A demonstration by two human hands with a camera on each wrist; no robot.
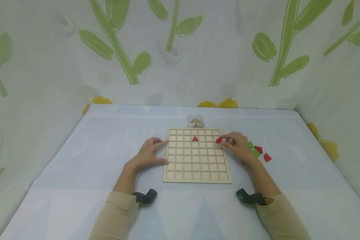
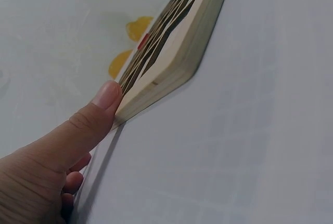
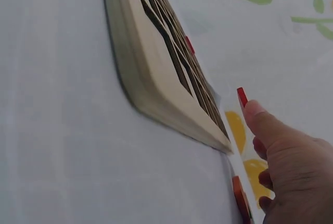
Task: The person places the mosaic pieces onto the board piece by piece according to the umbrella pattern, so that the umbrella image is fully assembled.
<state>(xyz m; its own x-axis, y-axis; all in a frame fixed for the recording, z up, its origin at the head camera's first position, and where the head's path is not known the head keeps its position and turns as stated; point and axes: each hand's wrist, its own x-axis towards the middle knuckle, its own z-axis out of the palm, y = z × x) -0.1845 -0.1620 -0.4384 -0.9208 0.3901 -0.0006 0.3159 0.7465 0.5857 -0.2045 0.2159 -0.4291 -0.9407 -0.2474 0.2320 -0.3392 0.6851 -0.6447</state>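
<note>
Closest to the viewer, over a pale, smooth counter (image 1: 198, 213), tan sleeves (image 1: 115, 211) end at black wrist devices (image 1: 146, 196). Beyond them lies the square, pale wooden board (image 1: 195, 158), thick-edged and round-cornered, its raised dark-edged lines marking a seven-by-seven grid. The left hand (image 1: 150, 153) has a released grip, thumb and forefinger spread against the board's left edge. The right hand (image 1: 239, 144) has its grip pinched on a small, flat red piece (image 1: 218, 140) with a curved side, at the board's right edge. To the right, loose green pieces (image 1: 256, 153) and red pieces (image 1: 267, 157) lie on the counter. One red triangle (image 1: 195, 138) sits in the second row from the far side, middle column; the work looks barely begun, with most squares unfilled. Just past the board lies a gridded card (image 1: 195, 121) with a coloured figure, and behind everything hangs a leaf-printed backdrop (image 1: 198, 80).
</note>
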